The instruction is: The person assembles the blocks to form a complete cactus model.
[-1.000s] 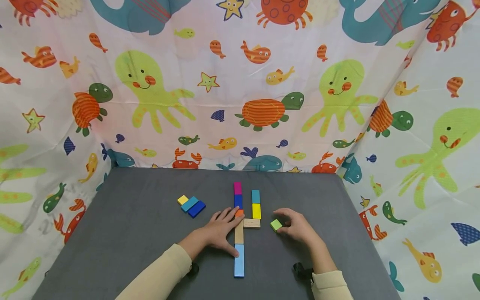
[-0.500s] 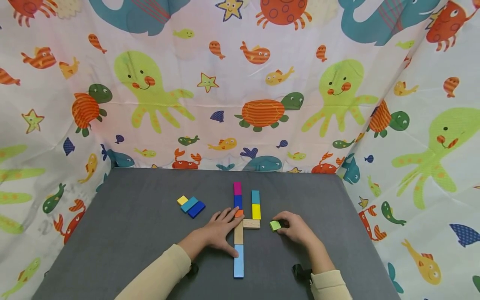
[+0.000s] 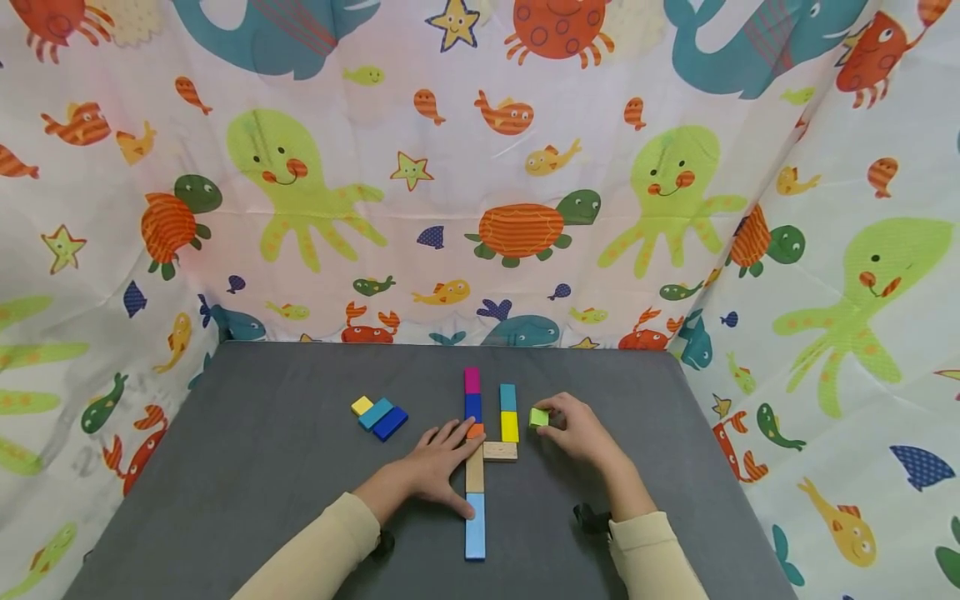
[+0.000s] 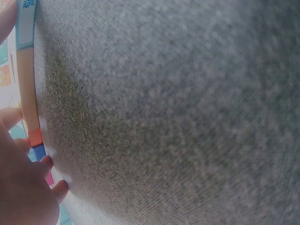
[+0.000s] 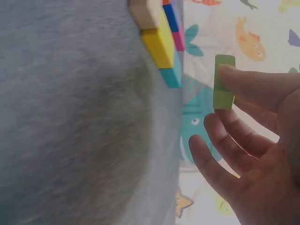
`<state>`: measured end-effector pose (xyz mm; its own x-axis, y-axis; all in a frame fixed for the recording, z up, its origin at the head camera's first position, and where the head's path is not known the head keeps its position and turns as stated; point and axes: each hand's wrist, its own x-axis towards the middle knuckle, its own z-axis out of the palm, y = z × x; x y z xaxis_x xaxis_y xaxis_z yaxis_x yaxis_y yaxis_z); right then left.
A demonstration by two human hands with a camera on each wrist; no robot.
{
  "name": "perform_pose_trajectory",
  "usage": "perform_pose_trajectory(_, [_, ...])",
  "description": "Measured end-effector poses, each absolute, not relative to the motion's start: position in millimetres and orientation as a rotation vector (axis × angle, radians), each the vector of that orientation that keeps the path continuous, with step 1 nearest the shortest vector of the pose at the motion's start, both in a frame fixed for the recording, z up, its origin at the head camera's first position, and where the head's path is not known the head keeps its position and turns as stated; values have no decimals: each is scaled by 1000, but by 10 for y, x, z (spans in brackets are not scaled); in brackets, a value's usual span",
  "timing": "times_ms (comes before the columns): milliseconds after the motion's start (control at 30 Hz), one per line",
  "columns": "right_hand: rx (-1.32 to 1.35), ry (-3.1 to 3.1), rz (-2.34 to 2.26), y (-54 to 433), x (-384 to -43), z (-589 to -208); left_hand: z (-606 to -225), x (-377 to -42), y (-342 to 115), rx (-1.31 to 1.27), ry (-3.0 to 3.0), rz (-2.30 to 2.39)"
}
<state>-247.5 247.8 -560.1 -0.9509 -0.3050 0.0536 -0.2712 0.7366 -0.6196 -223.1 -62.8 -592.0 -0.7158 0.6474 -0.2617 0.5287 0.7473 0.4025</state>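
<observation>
My right hand pinches a light green block between thumb and fingers, just right of the short column; the right wrist view shows this green block raised off the cloth. My left hand lies spread along the long column, fingertips over the orange block and thumb on the light blue block. That column also has a magenta block, a dark blue block and a plain wooden block. A second wooden block juts right from it, below a yellow block and a teal block.
Left of the columns lie a small yellow block, a teal block and a dark blue block, side by side. The dark grey table meets a sea-animal curtain at the back and sides.
My right hand has moved up and slightly left with the green block, from beside the jutting wooden block to beside the yellow one. My left hand stays in place on the long column.
</observation>
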Motion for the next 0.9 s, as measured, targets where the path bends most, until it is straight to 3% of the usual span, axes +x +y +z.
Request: perform_pose_trajectory(900, [-478,2873,-1035,2173,-2918,-5342,-5920,-2233,-624,886,2563,410])
